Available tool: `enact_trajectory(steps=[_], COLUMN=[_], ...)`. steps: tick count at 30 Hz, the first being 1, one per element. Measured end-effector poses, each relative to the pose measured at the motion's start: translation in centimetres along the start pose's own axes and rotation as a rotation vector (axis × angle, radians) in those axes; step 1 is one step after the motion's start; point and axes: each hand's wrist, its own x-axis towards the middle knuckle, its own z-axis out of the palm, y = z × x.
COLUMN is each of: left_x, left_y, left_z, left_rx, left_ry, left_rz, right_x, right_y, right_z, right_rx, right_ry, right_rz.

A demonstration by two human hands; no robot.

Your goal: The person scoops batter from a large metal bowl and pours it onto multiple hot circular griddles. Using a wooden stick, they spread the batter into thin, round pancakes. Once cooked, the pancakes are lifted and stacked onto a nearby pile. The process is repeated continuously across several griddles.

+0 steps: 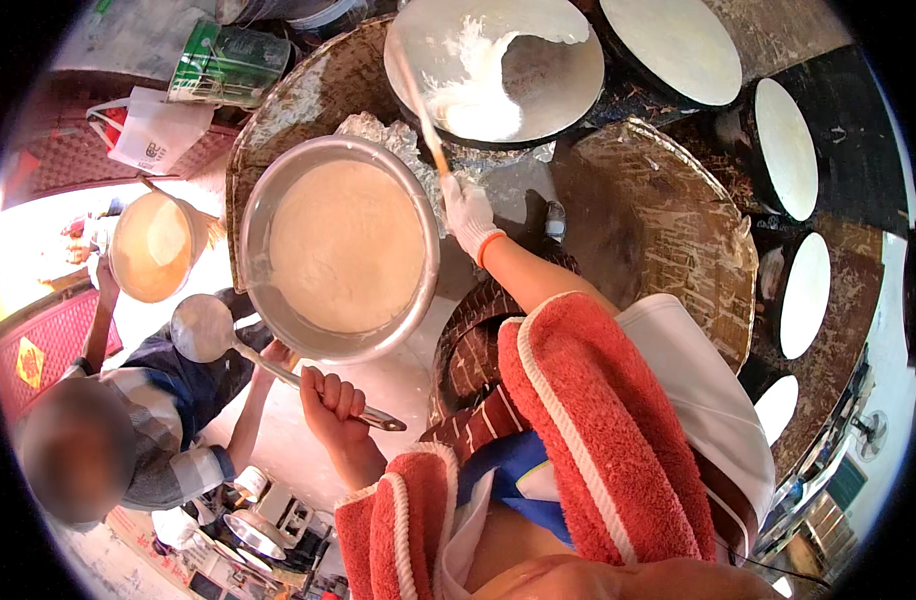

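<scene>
My left hand [332,401], bare, grips the metal handle of a ladle [202,328], whose round bowl lies left of a wide metal basin [434,262] of pale batter [345,244]. My right hand [469,212], in a white knitted glove with an orange cuff, holds a long thin stick-like tool [428,131]. The tool slants up over the left side of a large round griddle [578,90]; its exact kind cannot be told. White batter or foam [484,97] covers part of that griddle around a bare, darker patch.
More round white-topped pans [675,45] curve along the right side. A worn brown curved rim [683,202] stands between them and me. At left a co-worker [157,420] stands close to the basin, near a bucket of yellowish liquid [151,244]. A green tin [229,64] is at upper left.
</scene>
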Motion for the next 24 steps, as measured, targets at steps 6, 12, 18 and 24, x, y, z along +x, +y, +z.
enact_trajectory(steps=[6, 12, 18, 24], left_x=[1.0, 0.8, 1.5, 1.5], left_y=[0.8, 1.2, 0.6, 0.1], left_z=[-1.4, -0.7, 1.6, 3.0], left_rx=[-0.038, -0.023, 0.018, 0.068], left_ry=[-0.132, -0.162, -0.163, -0.185], left_rz=[-0.014, -0.041, -0.107, -0.115], right_x=[-1.0, -1.2, -3.6, -3.3], right_y=[-7.1, -9.9, -0.4, -5.3], right_z=[-4.3, -4.9, -5.6, -12.5], right_rx=[0.236, 0.411, -0.031, 0.233], right_ry=[0.196, 0.315, -0.108, 0.022], right_rz=[0.258, 0.267, 0.216, 0.324])
